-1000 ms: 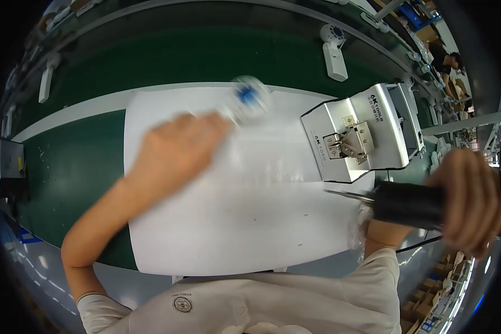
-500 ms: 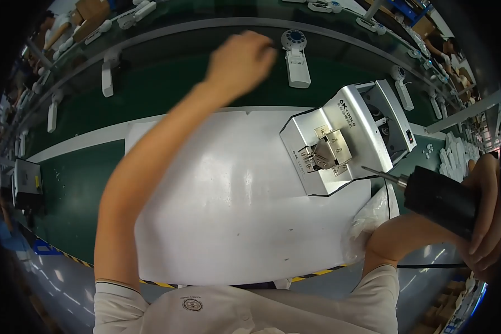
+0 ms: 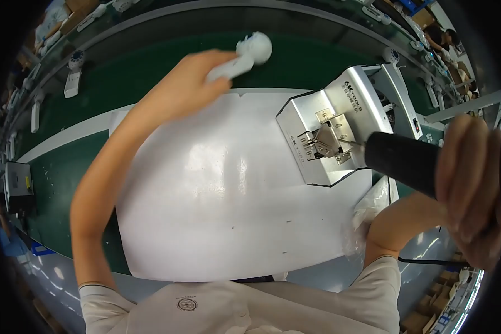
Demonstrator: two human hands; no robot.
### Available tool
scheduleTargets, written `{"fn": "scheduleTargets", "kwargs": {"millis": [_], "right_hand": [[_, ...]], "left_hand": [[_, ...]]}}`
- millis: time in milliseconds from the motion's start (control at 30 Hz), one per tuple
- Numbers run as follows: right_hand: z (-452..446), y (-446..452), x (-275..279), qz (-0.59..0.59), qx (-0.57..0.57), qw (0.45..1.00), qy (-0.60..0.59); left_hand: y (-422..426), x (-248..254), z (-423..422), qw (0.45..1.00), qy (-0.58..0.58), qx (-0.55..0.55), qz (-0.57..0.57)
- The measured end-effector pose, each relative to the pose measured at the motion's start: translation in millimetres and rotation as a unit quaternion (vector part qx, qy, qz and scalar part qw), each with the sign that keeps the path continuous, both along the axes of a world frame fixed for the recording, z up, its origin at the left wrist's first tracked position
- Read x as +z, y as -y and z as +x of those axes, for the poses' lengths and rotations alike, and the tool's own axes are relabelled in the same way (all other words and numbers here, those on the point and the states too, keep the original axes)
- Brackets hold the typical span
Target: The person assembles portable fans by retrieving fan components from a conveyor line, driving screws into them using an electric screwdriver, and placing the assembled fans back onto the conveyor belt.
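My left hand (image 3: pixel 192 86) is closed around the body of a white security camera (image 3: pixel 258 48); its round head points away, up and to the right. The camera is raised over the green conveyor belt (image 3: pixel 150 67), near the far edge of the white work sheet (image 3: pixel 228 183). In my right hand (image 3: pixel 470 189) is a black electric screwdriver (image 3: pixel 401 161), its fingers wrapped around the grip. Its bit points left, reaching the metal pickup of the silver screw feeder (image 3: pixel 367 106). Whether the bit touches a screw there I cannot make out.
More white cameras (image 3: pixel 72 80) lie along the belt. A clear plastic bag (image 3: pixel 370 214) rests at the sheet's right edge. A second box-shaped machine (image 3: pixel 19 186) stands at far left. A metal rail (image 3: pixel 206 14) runs behind the belt, with co-workers beyond.
My left hand has taken hold of a security camera from the belt and drawn it nearer, to the left. My right hand has moved the screwdriver leftward to the feeder's pickup.
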State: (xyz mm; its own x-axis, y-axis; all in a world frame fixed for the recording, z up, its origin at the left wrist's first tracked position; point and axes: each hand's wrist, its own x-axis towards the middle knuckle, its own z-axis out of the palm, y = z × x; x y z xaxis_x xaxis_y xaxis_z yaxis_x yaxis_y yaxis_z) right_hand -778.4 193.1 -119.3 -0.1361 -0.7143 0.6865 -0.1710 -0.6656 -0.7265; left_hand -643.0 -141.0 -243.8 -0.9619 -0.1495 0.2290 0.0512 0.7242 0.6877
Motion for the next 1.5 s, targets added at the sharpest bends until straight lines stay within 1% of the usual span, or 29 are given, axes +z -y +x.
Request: {"fn": "scheduleTargets", "kwargs": {"millis": [67,100,167,200,267,333,367,433,500,567,633,800,967,1000,1100,1233,1367,1467,1500], "right_hand": [[2.1,16.9,-5.7,0.017,0.001,1.000,0.003],[3.9,23.3,-8.5,0.027,0.001,1.000,0.001],[5.6,36.7,-11.6,0.045,0.000,0.999,0.003],[7.7,42.6,-10.8,0.055,-0.001,0.998,0.004],[5.9,52.8,-10.4,0.072,-0.009,0.997,0.021],[5.1,63.4,-8.5,0.094,-0.009,0.995,0.042],[8.1,70.3,-9.4,0.110,0.012,0.993,0.046],[22.9,85.4,-14.1,0.139,0.085,0.986,0.033],[34.7,98.9,-23.7,0.156,0.156,0.975,0.022],[39.5,111.2,-29.3,0.138,0.193,0.971,-0.039],[43.1,114.1,-32.8,0.131,0.211,0.966,-0.069],[49.6,114.3,-54.0,0.144,0.150,0.977,-0.055],[51.4,115.6,-65.3,0.166,0.131,0.977,-0.027],[50.2,118.2,-64.7,0.169,0.146,0.974,-0.036],[46.6,125.7,-60.0,0.174,0.185,0.965,-0.071],[49.8,113.5,-53.7,0.158,0.160,0.971,-0.077],[44.1,86.1,-12.8,0.106,0.145,0.982,-0.065],[54.3,75.3,-2.6,0.111,-0.048,0.989,-0.089],[54.1,73.6,-3.6,0.109,-0.083,0.986,-0.090]], "left_hand": [[-5.7,-0.2,52.8,0.995,-0.025,-0.086,-0.040],[-18.6,1.4,76.3,0.992,-0.019,-0.082,-0.088],[-34.5,3.4,100.4,0.982,0.001,-0.145,-0.120],[-38.6,-1.6,104.8,0.983,0.001,-0.143,-0.112],[-50.7,-16.6,109.0,0.950,-0.082,-0.185,-0.236],[-57.6,-28.5,108.1,0.954,-0.099,-0.185,-0.216],[-60.6,-34.7,106.7,0.954,-0.118,-0.184,-0.203],[-60.9,-43.7,101.3,0.952,-0.156,-0.182,-0.192],[-63.5,-50.0,103.7,0.956,-0.157,-0.172,-0.181],[-62.0,-51.9,101.9,0.955,-0.175,-0.163,-0.177],[-63.2,-52.7,100.5,0.954,-0.185,-0.158,-0.173],[-62.3,-52.1,101.5,0.953,-0.189,-0.155,-0.177],[-64.4,-51.2,101.7,0.953,-0.192,-0.150,-0.180],[-65.9,-51.6,102.4,0.954,-0.191,-0.149,-0.179],[-65.8,-52.1,102.0,0.952,-0.197,-0.149,-0.182],[-66.5,-49.0,102.5,0.953,-0.190,-0.152,-0.182],[-63.9,-51.7,102.5,0.952,-0.195,-0.153,-0.180],[-65.0,-50.5,100.1,0.951,-0.201,-0.151,-0.181],[-64.8,-49.1,98.9,0.949,-0.201,-0.150,-0.190]]}}
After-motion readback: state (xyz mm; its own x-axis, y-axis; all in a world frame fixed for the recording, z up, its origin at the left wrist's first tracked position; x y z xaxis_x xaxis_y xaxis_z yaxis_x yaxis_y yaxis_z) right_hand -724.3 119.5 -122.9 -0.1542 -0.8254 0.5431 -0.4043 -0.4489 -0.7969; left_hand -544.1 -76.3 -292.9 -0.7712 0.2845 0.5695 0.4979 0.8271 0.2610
